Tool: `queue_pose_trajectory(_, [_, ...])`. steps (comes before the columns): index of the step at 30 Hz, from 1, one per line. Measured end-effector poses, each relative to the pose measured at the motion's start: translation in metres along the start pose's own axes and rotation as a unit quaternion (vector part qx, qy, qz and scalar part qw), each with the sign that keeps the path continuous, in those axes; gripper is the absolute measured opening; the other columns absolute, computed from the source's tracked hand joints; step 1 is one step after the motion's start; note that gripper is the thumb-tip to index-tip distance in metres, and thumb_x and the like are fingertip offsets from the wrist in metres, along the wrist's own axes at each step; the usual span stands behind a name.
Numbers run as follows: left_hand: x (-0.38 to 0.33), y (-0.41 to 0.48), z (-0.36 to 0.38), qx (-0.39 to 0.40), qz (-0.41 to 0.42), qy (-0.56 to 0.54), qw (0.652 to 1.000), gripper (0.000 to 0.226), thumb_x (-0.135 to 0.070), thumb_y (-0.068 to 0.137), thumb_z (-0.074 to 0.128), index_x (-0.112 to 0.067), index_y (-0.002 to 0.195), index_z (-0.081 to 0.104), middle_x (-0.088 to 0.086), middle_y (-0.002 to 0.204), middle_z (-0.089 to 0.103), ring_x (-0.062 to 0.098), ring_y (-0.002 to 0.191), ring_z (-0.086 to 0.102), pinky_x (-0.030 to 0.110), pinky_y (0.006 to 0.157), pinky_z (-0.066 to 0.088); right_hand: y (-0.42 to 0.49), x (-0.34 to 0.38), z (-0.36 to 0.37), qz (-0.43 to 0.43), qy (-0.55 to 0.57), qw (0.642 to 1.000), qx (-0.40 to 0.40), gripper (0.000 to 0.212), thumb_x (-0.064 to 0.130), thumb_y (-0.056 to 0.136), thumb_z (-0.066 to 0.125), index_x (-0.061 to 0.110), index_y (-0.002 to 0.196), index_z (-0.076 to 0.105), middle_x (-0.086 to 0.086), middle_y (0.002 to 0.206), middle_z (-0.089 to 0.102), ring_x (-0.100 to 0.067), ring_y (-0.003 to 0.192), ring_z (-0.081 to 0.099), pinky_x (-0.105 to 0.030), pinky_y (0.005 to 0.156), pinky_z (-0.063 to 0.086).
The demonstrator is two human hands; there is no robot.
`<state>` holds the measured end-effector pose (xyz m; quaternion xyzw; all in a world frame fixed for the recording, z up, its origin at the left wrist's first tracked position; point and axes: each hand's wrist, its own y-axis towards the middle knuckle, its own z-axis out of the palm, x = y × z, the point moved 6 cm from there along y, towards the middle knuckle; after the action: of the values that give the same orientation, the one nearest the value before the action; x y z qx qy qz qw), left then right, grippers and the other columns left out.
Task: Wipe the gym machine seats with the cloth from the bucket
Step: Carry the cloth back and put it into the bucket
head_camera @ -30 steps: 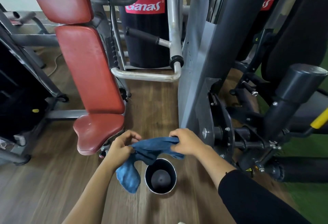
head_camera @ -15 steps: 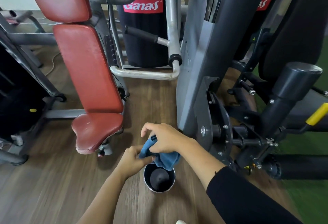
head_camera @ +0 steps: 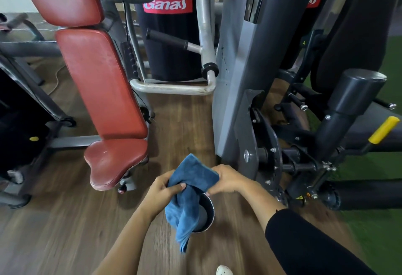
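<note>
Seat first: the red padded vinyl seat [head_camera: 115, 161] of the nearest gym machine sits low beneath its long red padded backrest [head_camera: 102, 83], rounded front edge towards the person. To the right of the seat, across a strip of brown wood-plank floor [head_camera: 185, 122], rises the tall grey steel frame [head_camera: 239, 78] of the next machine, its bolts and black pivot plate jutting towards that strip. The blue terry cloth [head_camera: 191, 179] is held in the air just right of the seat's front edge and nearer the person. The small round steel bucket [head_camera: 212, 213] stands on the floor at that same spot off the seat, the cloth's tail draping across its left side; whether the two touch I cannot tell. The left hand [head_camera: 161, 189] grips the cloth's bunched middle, fingers curled and thumb laid over it; the right hand [head_camera: 228, 179] clasps the cloth's upper right end, fingers wrapped round it. The step in hand looks like readying the cloth, folding or wringing it, with no wiping begun. The next move would call for carrying it left onto the seat and spreading it flat under a palm. The floor strip right of the seat gives open room; the seat's front edge and the frame's bolts are the edges to clear.
</note>
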<state>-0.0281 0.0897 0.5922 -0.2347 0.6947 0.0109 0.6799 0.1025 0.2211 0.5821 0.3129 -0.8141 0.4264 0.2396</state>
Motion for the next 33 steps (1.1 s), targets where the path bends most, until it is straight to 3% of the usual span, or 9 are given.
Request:
queue_pose_trajectory(4, [0.013, -0.002, -0.008, -0.05, -0.018, 0.129, 0.99, 0.025, -0.026, 0.068, 0.064, -0.01, 0.087, 0.067, 0.007, 0.082, 0.07, 0.018, 0.082, 0.067, 0.039, 0.077, 0.056, -0.005, 0.01, -0.002, -0.046, -0.031, 0.995, -0.079, 0.019, 0.011, 0.069, 0.063, 0.023, 0.068, 0.048, 0.008, 0.065, 0.055, -0.01, 0.06, 0.054, -0.029, 0.056, 0.042])
queue_pose_trajectory(8, [0.005, -0.003, -0.011, -0.141, 0.009, 0.243, 0.96, 0.007, -0.014, 0.075, 0.064, -0.014, 0.078, 0.057, 0.002, 0.068, 0.063, 0.017, 0.067, 0.059, 0.022, 0.057, 0.047, -0.007, 0.026, 0.0, -0.079, -0.141, 0.973, -0.163, 0.02, 0.012, 0.073, 0.057, 0.018, 0.074, 0.038, -0.003, 0.067, 0.053, -0.025, 0.064, 0.054, -0.038, 0.058, 0.045])
queue_pose_trajectory(12, [-0.012, -0.003, -0.013, -0.188, 0.072, 0.317, 0.927, 0.011, -0.013, 0.079, 0.06, -0.01, 0.08, 0.049, 0.0, 0.065, 0.057, 0.019, 0.063, 0.055, 0.034, 0.058, 0.046, -0.015, 0.039, 0.004, -0.13, -0.164, 0.951, -0.229, 0.031, 0.006, 0.077, 0.057, 0.023, 0.079, 0.031, 0.003, 0.074, 0.045, -0.026, 0.069, 0.052, -0.039, 0.064, 0.046])
queue_pose_trajectory(15, [-0.018, -0.005, -0.011, -0.194, 0.111, 0.39, 0.893, 0.011, -0.013, 0.081, 0.057, -0.008, 0.085, 0.049, 0.002, 0.072, 0.057, 0.024, 0.066, 0.055, 0.04, 0.059, 0.047, -0.022, 0.043, 0.006, -0.15, -0.163, 0.94, -0.259, 0.033, 0.002, 0.078, 0.057, 0.025, 0.083, 0.033, 0.005, 0.079, 0.044, -0.025, 0.077, 0.054, -0.038, 0.069, 0.046])
queue_pose_trajectory(18, [-0.019, -0.006, -0.007, -0.194, 0.119, 0.453, 0.862, 0.011, -0.013, 0.081, 0.057, -0.008, 0.087, 0.05, 0.005, 0.075, 0.059, 0.028, 0.065, 0.057, 0.037, 0.053, 0.044, -0.026, 0.041, 0.007, -0.154, -0.163, 0.932, -0.286, 0.02, 0.0, 0.076, 0.057, 0.015, 0.085, 0.048, 0.001, 0.081, 0.046, -0.026, 0.081, 0.054, -0.038, 0.072, 0.047])
queue_pose_trajectory(21, [-0.018, -0.008, 0.0, -0.194, 0.144, 0.534, 0.811, 0.02, -0.009, 0.068, 0.068, -0.01, 0.075, 0.049, 0.005, 0.059, 0.055, 0.028, 0.049, 0.053, 0.029, 0.046, 0.032, -0.027, 0.037, 0.011, -0.138, -0.176, 0.926, -0.303, 0.02, 0.001, 0.076, 0.057, 0.009, 0.094, 0.057, -0.004, 0.089, 0.055, -0.025, 0.087, 0.053, -0.037, 0.077, 0.047])
queue_pose_trajectory(24, [-0.014, -0.009, 0.001, -0.208, 0.135, 0.594, 0.765, 0.026, -0.01, 0.056, 0.074, -0.012, 0.07, 0.053, 0.001, 0.05, 0.051, 0.025, 0.044, 0.05, 0.029, 0.052, 0.028, -0.026, 0.032, 0.017, -0.125, -0.175, 0.931, -0.296, 0.027, 0.002, 0.079, 0.055, 0.008, 0.105, 0.057, -0.005, 0.099, 0.053, -0.022, 0.096, 0.047, -0.034, 0.081, 0.044])
queue_pose_trajectory(28, [0.008, -0.008, 0.001, -0.204, 0.128, 0.602, 0.761, 0.014, -0.018, 0.063, 0.061, -0.015, 0.075, 0.053, 0.0, 0.051, 0.051, 0.024, 0.051, 0.052, 0.032, 0.06, 0.028, -0.029, 0.018, 0.026, -0.126, -0.147, 0.942, -0.274, 0.024, 0.0, 0.075, 0.054, 0.008, 0.097, 0.054, 0.003, 0.09, 0.04, -0.019, 0.091, 0.043, -0.032, 0.076, 0.041])
queue_pose_trajectory(33, [0.046, -0.018, 0.011, -0.183, 0.086, 0.573, 0.794, 0.016, -0.026, 0.067, 0.046, -0.017, 0.077, 0.054, 0.002, 0.055, 0.054, 0.026, 0.057, 0.054, 0.034, 0.064, 0.034, -0.031, -0.011, 0.047, -0.117, -0.181, 0.946, -0.241, 0.02, 0.004, 0.069, 0.055, 0.016, 0.081, 0.046, 0.008, 0.08, 0.038, -0.018, 0.08, 0.042, -0.029, 0.064, 0.031])
